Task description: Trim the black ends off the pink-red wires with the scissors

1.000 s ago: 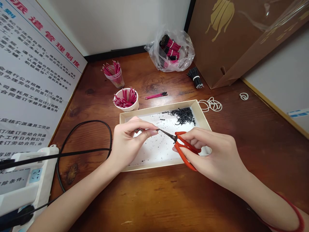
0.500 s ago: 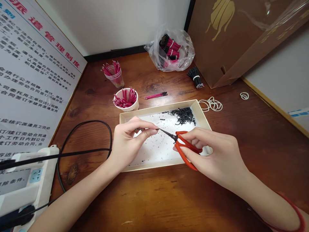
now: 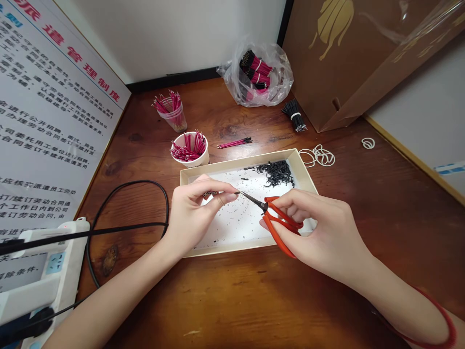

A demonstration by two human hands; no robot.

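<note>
My left hand pinches a small dark wire piece between thumb and forefinger, above a cream cardboard tray. My right hand holds red-handled scissors with fingers through the loops. The scissors' narrow black blades point left, their tips just beside my left fingertips and apart from them. The tray's white paper liner is dotted with tiny black bits, and a heap of black wire clippings lies at its far end.
Beyond the tray stand a white cup of red wires and a clear cup. A plastic bag of wire bundles, a black wire bundle and rubber bands lie nearby. A white power strip and black cable lie left.
Both hands stay almost in place. The scissors have shifted very slightly, and their tips remain beside the left fingertips.
</note>
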